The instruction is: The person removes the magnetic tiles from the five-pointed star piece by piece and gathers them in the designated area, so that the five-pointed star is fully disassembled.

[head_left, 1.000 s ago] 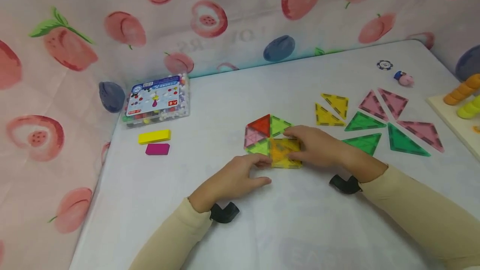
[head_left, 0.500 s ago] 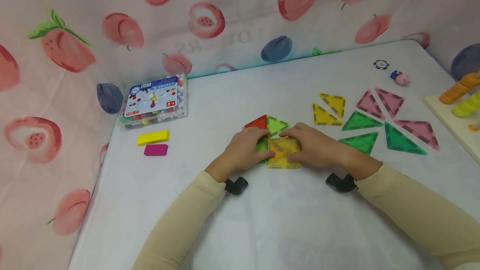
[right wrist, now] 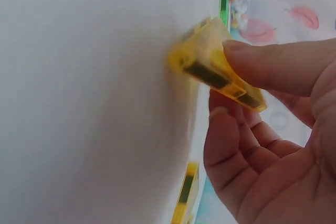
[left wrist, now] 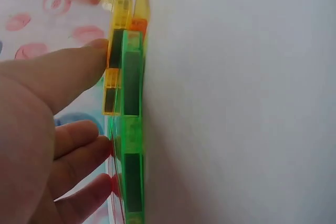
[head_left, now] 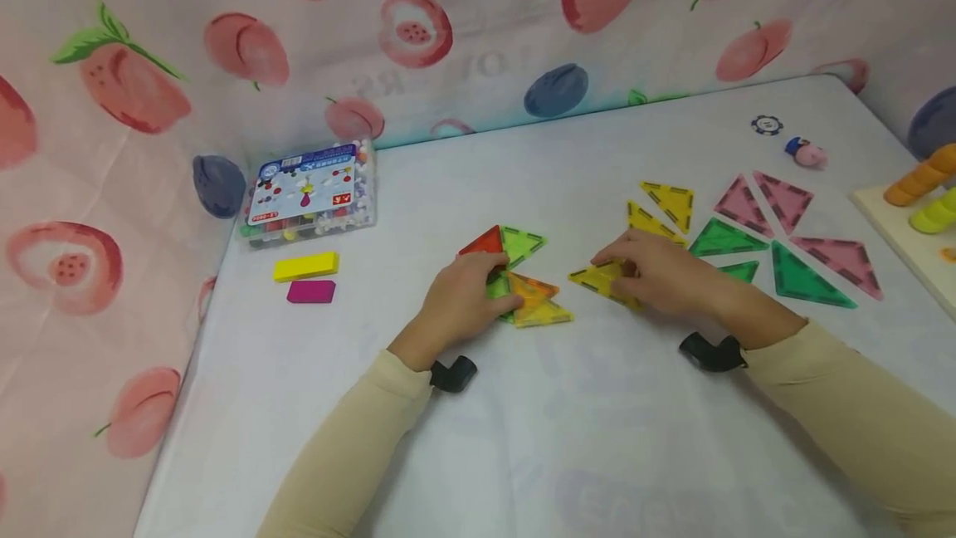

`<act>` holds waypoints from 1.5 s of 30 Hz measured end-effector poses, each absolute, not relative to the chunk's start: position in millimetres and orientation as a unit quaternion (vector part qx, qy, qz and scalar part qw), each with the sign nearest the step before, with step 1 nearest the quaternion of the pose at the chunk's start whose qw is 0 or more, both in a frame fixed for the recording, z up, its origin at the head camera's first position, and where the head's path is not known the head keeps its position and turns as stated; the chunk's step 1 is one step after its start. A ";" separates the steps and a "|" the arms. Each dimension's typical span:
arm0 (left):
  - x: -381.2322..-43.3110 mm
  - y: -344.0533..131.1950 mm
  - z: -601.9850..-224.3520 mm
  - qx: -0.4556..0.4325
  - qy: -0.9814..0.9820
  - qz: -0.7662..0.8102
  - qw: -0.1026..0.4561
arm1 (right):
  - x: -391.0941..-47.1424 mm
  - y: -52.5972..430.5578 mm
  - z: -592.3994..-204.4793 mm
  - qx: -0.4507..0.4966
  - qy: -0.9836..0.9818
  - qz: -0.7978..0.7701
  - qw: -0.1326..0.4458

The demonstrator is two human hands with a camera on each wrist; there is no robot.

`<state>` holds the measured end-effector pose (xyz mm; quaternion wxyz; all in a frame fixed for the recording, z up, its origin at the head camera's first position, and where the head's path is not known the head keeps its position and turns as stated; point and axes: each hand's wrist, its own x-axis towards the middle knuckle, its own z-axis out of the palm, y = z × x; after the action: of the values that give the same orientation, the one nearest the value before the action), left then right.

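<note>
My right hand [head_left: 665,276] pinches a yellow triangular magnetic tile [right wrist: 202,59] between thumb and fingers, tilted just off the table in the right wrist view. My left hand [head_left: 457,297] rests its fingertips and thumb on a flat group of translucent tiles, fingers fairly straight. In that group show a red triangle [head_left: 484,241], a light green triangle [head_left: 523,245] and a green tile [left wrist: 132,82]. The thumb touches an orange-yellow tile [left wrist: 111,77] lying over the green one. Another yellow triangle [head_left: 545,315] sticks out at the near right. Part of the group is hidden under the left hand.
Yellow triangles [head_left: 670,204], pink triangles [head_left: 836,262] and green triangles [head_left: 807,276] lie to the right. A clear box of beads [head_left: 309,189], a yellow block [head_left: 306,266] and a magenta block [head_left: 311,291] are at left. A wooden board [head_left: 896,227] stands far right.
My left hand has moved up onto the tile group, which has shifted slightly left. My right hand has pulled away to the right with a yellow triangle, and the stacked yellow square has come apart.
</note>
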<state>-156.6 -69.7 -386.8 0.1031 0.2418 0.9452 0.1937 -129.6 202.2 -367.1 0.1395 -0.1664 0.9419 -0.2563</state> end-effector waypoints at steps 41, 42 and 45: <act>-157.9 -90.4 -391.5 0.275 0.934 0.212 0.082 | -119.9 128.8 -364.6 -0.203 0.904 -0.329 0.184; -157.8 -90.6 -391.4 0.275 0.934 0.213 0.083 | -119.6 128.9 -364.1 -0.201 0.901 -0.333 0.192; -157.2 -91.0 -390.0 0.278 0.932 0.215 0.086 | -115.9 136.6 -362.7 -0.206 0.898 -0.318 0.222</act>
<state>-157.2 -91.0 -390.0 0.0865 0.2781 0.9322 0.2149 -115.9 136.6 -362.7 0.2218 -0.2061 0.8983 -0.3184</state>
